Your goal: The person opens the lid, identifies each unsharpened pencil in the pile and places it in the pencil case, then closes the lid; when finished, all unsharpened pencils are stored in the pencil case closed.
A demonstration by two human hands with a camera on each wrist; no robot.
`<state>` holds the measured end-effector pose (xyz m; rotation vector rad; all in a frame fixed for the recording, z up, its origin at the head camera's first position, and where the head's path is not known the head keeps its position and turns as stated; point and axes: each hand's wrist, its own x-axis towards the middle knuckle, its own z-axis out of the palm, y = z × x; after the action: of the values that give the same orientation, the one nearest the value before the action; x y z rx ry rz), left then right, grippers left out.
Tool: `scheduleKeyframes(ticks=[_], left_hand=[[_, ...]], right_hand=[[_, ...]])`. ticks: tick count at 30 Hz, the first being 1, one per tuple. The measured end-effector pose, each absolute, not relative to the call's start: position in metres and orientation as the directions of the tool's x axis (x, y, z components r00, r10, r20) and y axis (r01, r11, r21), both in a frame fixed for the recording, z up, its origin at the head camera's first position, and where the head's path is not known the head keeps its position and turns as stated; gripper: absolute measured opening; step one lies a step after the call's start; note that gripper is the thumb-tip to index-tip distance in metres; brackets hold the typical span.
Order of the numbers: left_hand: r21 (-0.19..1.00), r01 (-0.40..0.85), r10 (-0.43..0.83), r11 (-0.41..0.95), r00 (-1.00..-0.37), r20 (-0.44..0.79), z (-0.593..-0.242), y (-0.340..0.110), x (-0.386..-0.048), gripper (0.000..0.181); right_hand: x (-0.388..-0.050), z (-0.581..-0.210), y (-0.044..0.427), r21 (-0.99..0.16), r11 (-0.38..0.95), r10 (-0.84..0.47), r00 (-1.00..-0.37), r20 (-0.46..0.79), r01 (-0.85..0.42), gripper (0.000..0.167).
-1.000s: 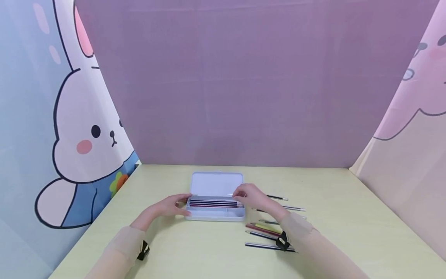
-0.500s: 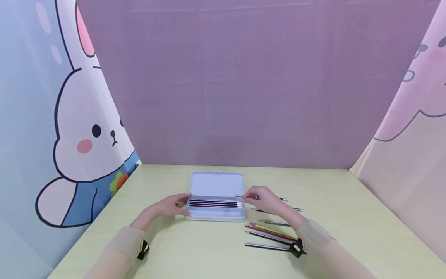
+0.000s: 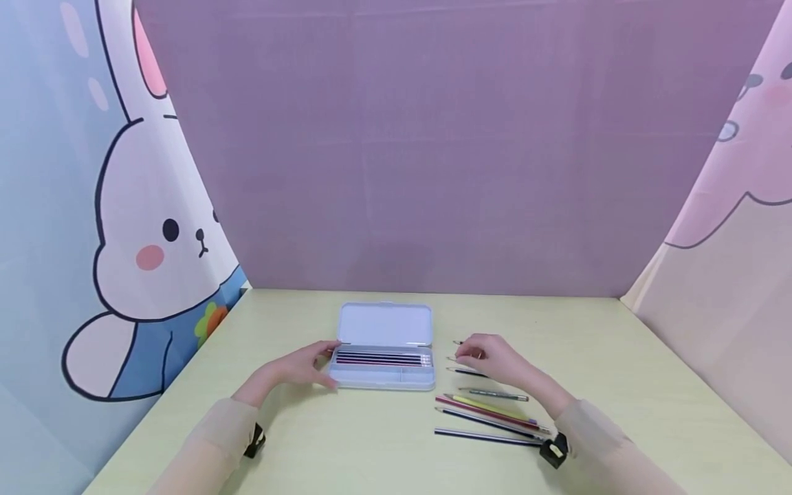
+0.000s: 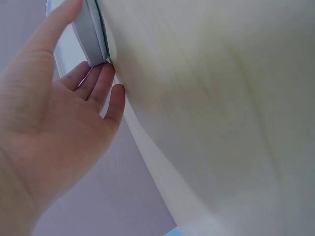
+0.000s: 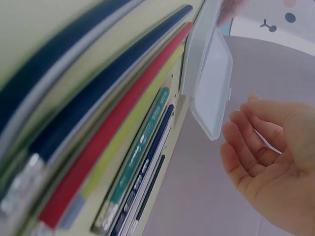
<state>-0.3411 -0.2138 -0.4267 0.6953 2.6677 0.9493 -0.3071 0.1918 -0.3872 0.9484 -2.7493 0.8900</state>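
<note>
A pale pencil case (image 3: pixel 365 377) lies with its lid (image 3: pixel 385 324) raised; several striped pencils (image 3: pixel 379 359) fill its back compartment. My left hand (image 3: pixel 297 366) holds the case's left end between thumb and fingers, also visible in the left wrist view, where the hand (image 4: pixel 64 118) meets the case's end (image 4: pixel 89 34). To the right of the case, my right hand (image 3: pixel 500 360) is over the farthest pencils, partly covering them. In the right wrist view that hand (image 5: pixel 275 152) has loosely bent fingers and nothing between them.
Nearer on the table are a green pencil (image 3: pixel 495 394), a yellow pencil (image 3: pixel 489 407), a red one and dark ones, with a striped pencil (image 3: pixel 485 438) closest to the front. A purple curtain (image 3: pixel 396 151) stands behind the table.
My right hand has moved from the case's right end to the pencils farther right, and its forearm uncovers more of the near ones. The left hand stays at the case.
</note>
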Motion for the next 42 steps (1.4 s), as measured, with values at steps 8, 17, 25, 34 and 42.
scheduleKeyframes(ticks=[8, 17, 25, 34, 42], left_hand=[[0.622, 0.320, 0.477, 0.714, -0.874, -0.097, -0.423, -0.212, -0.338, 0.089], [0.626, 0.364, 0.517, 0.690, -0.853, -0.074, -0.424, -0.212, -0.340, 0.090], [0.628, 0.367, 0.517, 0.686, -0.854, -0.066, -0.424, -0.212, -0.340, 0.089], [0.638, 0.340, 0.498, 0.690, -0.864, -0.078, -0.425, -0.212, -0.341, 0.085], [0.638, 0.328, 0.486, 0.697, -0.870, -0.083, -0.427, -0.211, -0.342, 0.086]], right_hand=[[-0.299, -0.388, 0.211, -0.482, 0.657, -0.521, -0.811, 0.266, -0.580, 0.014], [-0.286, -0.389, 0.231, -0.501, 0.654, -0.516, -0.819, 0.252, -0.567, 0.014], [-0.276, -0.396, 0.245, -0.514, 0.627, -0.535, -0.803, 0.263, -0.585, 0.015], [-0.266, -0.404, 0.256, -0.527, 0.616, -0.546, -0.800, 0.249, -0.585, 0.014], [-0.260, -0.409, 0.262, -0.527, 0.605, -0.566, -0.788, 0.242, -0.597, 0.012]])
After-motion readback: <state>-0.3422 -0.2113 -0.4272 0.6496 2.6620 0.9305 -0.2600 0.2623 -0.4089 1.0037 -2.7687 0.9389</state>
